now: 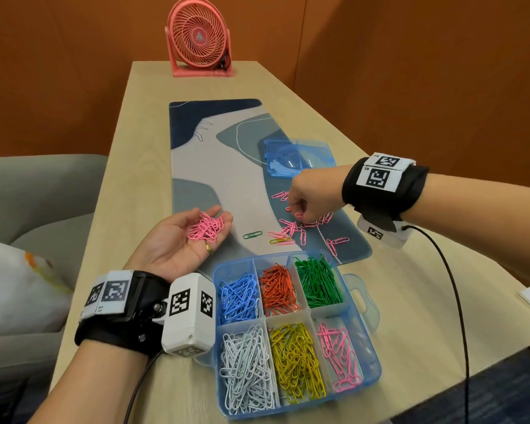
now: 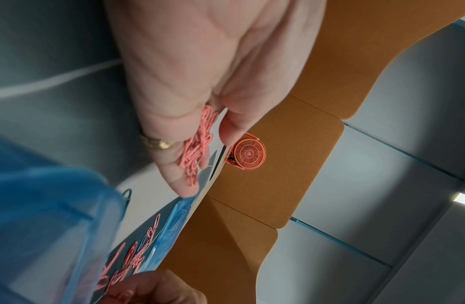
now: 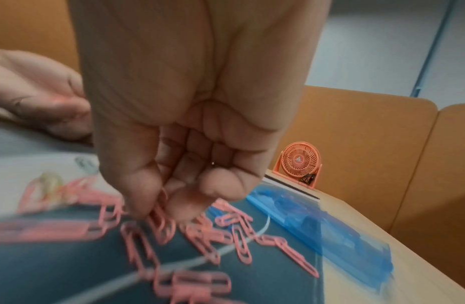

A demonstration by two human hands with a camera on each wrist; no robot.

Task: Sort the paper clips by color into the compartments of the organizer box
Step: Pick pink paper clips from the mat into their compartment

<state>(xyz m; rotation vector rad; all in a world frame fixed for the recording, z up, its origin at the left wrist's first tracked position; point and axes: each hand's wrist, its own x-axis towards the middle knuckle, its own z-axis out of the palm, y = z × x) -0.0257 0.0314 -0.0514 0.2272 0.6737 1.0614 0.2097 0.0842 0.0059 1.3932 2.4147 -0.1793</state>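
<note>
The blue organizer box (image 1: pixel 372 359) sits at the near table edge, its compartments holding blue, orange, green, white, yellow and pink clips. My left hand (image 1: pixel 184 240) lies palm up on the mat, fingers relaxed, cradling a heap of pink clips (image 1: pixel 205 227) (image 2: pixel 199 144). My right hand (image 1: pixel 306 197) hovers over loose pink clips (image 1: pixel 291 229) (image 3: pixel 200 232) on the mat, thumb and fingertips (image 3: pixel 148 197) pinching a pink clip (image 3: pixel 161 197). A single green clip (image 1: pixel 252 235) and a yellow clip (image 1: pixel 277 240) lie between the hands.
The box's blue lid (image 1: pixel 299 159) lies on the desk mat (image 1: pixel 196 166) beyond my right hand. A pink fan (image 1: pixel 199 38) stands at the table's far end. A grey sofa (image 1: pixel 28 191) with a white bag (image 1: pixel 16 286) is left of the table.
</note>
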